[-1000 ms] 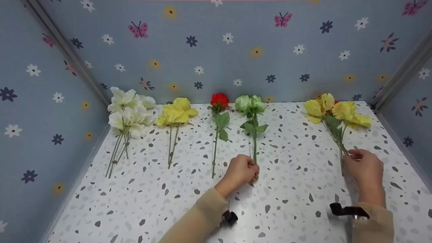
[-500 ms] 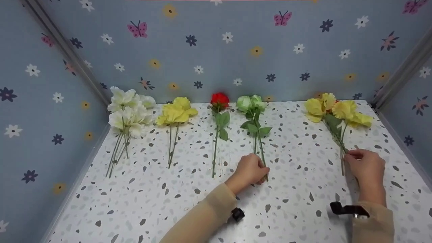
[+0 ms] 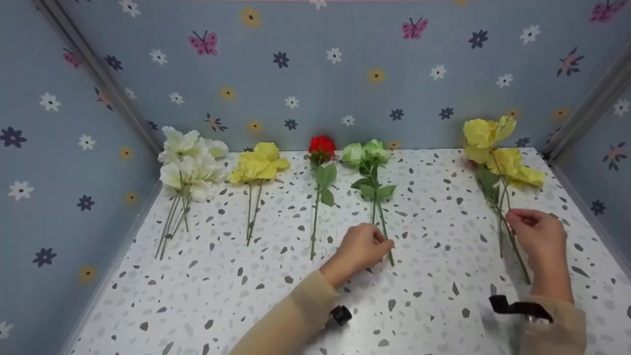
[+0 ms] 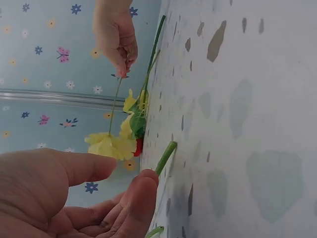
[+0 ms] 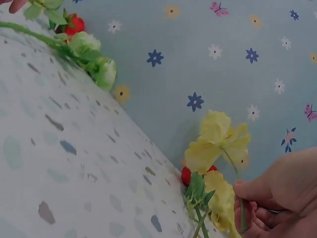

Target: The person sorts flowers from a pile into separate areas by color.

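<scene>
My right hand point(image 3: 540, 234) pinches the thin stem of a yellow flower point(image 3: 483, 135) between thumb and fingers. The bloom is raised above another yellow flower point(image 3: 512, 165) lying at the right, and a red flower point(image 5: 186, 176) shows partly hidden behind them in the right wrist view. Two pale green roses point(image 3: 374, 153) lie side by side on the table, their stems crossing. My left hand point(image 3: 360, 246) is at the lower ends of those stems. In the left wrist view its thumb and fingers stand apart, with a green stem point(image 4: 166, 157) right beside one fingertip.
Farther left lie a red rose point(image 3: 322, 148), some yellow flowers point(image 3: 259, 162) and a bunch of white flowers point(image 3: 192, 165). Blue patterned panels point(image 3: 315, 74) border the speckled white table point(image 3: 434, 305) at the back and both sides.
My right hand has lifted one yellow flower up and slightly right from the right-hand bunch. My left hand moved one green rose stem to the right, then its fingers loosened from it.
</scene>
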Action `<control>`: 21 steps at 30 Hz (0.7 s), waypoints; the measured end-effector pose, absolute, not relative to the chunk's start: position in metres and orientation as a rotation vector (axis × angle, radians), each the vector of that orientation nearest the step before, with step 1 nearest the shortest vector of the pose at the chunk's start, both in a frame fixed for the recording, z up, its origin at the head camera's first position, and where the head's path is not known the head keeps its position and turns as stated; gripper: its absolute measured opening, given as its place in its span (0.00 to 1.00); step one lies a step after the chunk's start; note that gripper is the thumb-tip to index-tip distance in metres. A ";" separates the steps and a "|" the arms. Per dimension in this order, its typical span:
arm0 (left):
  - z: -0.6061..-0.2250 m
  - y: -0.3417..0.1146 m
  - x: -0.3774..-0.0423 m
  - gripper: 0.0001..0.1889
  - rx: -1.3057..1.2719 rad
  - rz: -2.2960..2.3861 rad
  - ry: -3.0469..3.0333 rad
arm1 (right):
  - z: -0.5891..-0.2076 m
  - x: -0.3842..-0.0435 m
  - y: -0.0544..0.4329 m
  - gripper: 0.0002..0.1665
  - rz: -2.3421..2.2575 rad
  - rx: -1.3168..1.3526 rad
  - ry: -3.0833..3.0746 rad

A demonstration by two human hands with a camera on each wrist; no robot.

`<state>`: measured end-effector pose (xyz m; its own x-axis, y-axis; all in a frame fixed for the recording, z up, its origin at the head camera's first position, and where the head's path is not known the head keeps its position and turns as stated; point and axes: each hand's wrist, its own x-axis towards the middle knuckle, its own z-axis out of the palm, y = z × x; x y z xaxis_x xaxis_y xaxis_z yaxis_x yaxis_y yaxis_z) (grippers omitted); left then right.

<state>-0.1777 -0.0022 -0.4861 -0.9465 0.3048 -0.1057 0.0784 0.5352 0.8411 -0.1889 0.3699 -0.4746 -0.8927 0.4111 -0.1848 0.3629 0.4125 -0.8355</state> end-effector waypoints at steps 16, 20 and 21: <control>-0.477 -0.045 -0.147 0.07 0.329 1.879 2.394 | -0.460 -0.191 0.229 0.11 2.572 -0.050 -1.997; -0.483 -0.049 -0.140 0.08 0.333 1.895 2.367 | -0.474 -0.185 0.186 0.12 2.560 0.123 -2.069; -0.484 -0.049 -0.138 0.09 0.342 1.888 2.357 | -0.478 -0.183 0.178 0.12 2.553 0.160 -2.080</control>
